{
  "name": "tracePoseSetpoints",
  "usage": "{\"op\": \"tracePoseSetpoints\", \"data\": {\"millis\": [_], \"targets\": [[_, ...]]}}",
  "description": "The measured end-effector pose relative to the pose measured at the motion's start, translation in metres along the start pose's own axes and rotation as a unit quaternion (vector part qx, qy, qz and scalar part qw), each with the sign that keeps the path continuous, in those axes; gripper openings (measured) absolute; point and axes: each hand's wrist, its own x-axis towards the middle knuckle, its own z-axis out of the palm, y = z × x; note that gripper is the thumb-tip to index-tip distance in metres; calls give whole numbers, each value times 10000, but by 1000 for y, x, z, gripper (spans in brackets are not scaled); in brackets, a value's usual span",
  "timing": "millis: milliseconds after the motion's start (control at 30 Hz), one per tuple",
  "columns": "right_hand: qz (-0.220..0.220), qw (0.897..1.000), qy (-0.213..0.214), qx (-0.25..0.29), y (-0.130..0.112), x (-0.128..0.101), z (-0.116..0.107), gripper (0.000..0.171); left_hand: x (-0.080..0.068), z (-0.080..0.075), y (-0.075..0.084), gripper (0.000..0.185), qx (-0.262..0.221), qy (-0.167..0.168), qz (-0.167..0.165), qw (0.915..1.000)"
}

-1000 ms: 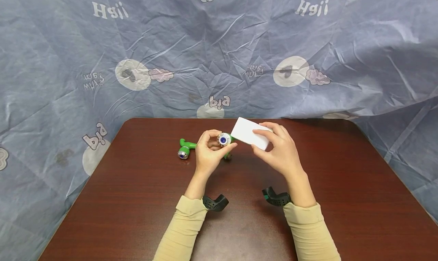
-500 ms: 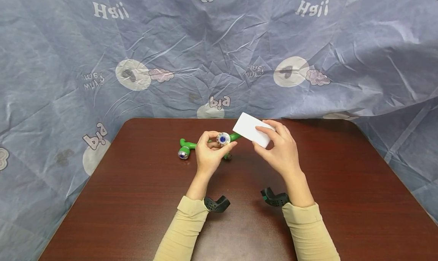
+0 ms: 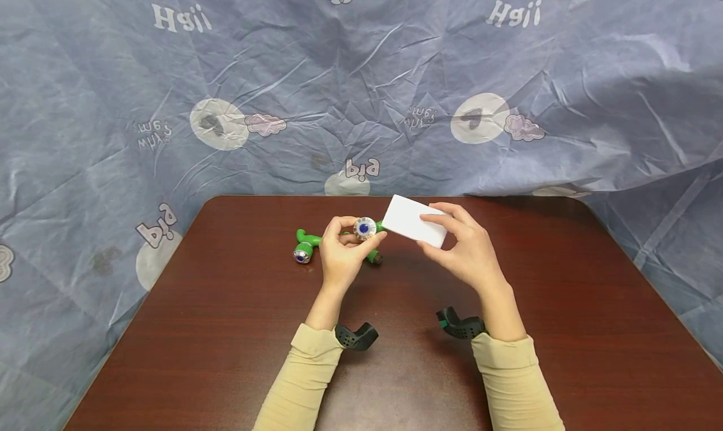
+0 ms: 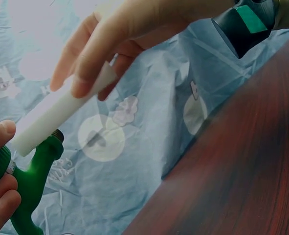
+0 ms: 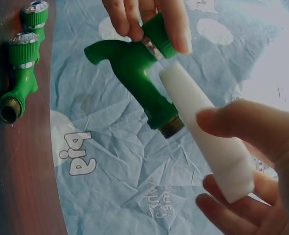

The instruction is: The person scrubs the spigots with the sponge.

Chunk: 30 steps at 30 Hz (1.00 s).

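My left hand (image 3: 341, 258) pinches the ribbed knob of a green tap (image 5: 133, 68), thumb on one side and fingers on the other. The knob's silver cap with a blue centre faces the head camera. In my right hand (image 3: 471, 252) is a white sponge block (image 3: 408, 218), gripped between thumb and fingers at its right end. Its free end lies close beside the tap's body and brass threaded inlet; in the head view it hides most of the tap. Whether sponge and tap touch, I cannot tell.
Two more green taps lie on the brown table behind my left hand; one tap (image 3: 303, 252) shows its blue-centred cap, the other is partly hidden, its threaded end (image 3: 375, 257) visible. A grey-blue printed cloth (image 3: 361, 86) hangs behind the table.
Over the last second the sponge has gone up and right, then back down and left along the tap. The held tap has shifted slightly left; the taps on the table have stayed put.
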Motion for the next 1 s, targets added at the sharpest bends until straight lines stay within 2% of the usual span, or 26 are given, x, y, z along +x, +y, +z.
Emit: {"op": "tracePoseSetpoints", "data": {"millis": [200,433,567,733,1000], "targets": [[238,9994,228,-129,2,-1,-3,42,0,-1,0,38,-64,18,-141,9999],[79,9998,-153,-35,1,0,-3,39,0,-2,0,36,-25,-44,-72,10000],[322,9993,190,-92,2,0,-3,41,1,-3,0,36,125,-108,122,9998],[360,9981,337,380,1,0,-2,42,1,-2,2,37,307,-243,227,9990],[101,9937,38,1119,-5,2,0,42,1,-1,5,40,746,-425,374,9956]]}}
